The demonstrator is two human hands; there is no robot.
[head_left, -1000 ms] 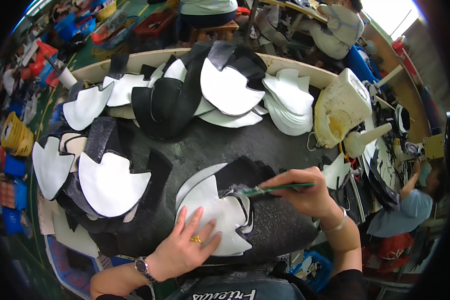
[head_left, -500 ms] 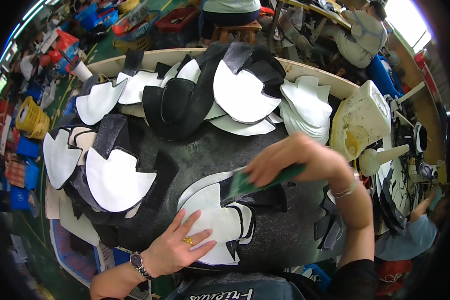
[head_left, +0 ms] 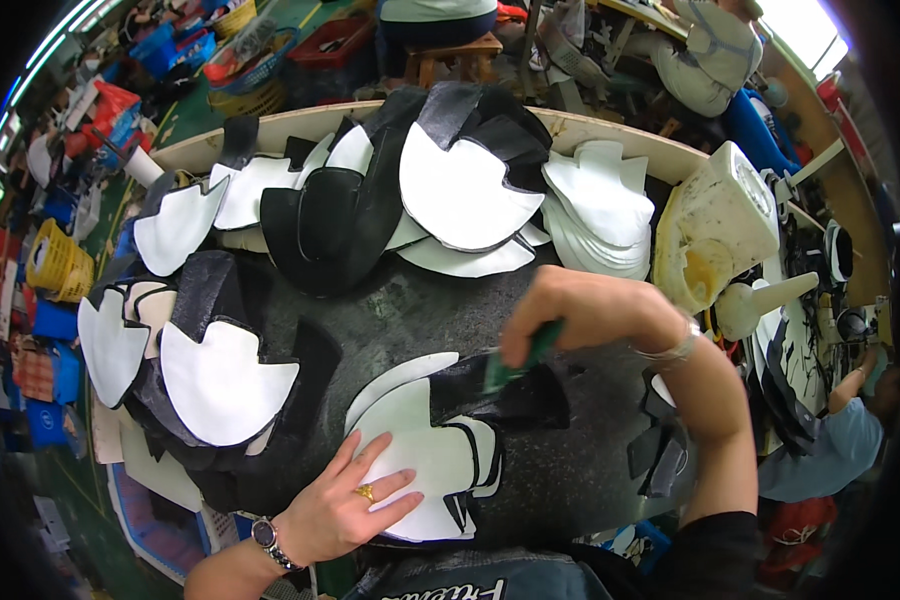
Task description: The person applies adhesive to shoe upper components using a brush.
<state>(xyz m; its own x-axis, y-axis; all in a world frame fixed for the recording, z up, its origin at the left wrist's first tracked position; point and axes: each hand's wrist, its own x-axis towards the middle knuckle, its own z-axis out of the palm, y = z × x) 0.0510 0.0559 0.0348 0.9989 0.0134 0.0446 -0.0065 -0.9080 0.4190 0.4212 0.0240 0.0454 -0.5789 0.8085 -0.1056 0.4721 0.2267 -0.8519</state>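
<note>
My right hand (head_left: 585,312) is closed around a green scraper (head_left: 523,362), its flat edge down at a black flap (head_left: 535,398). This flap extends right from under a white cut piece (head_left: 418,462) with notched edges and black-lined slits. Across the white piece's lower left lies my left hand (head_left: 338,508), fingers spread and flat, holding nothing. A curved white strip (head_left: 395,378) shows along the upper left of that piece. Whether the scraper's edge touches the flap is blurred.
White and black cut pieces (head_left: 228,382) are heaped at left, more (head_left: 470,195) along the back rim. A white stack (head_left: 600,210) stands beside a stained cream container (head_left: 715,235) and a pale handled tool (head_left: 765,305). Black scraps (head_left: 658,455) lie right. Other people sit beyond the table.
My right hand and the scraper have shifted right and turned, uncovering more of the black flap. My left hand still rests on the white piece. The whole view has shifted slightly.
</note>
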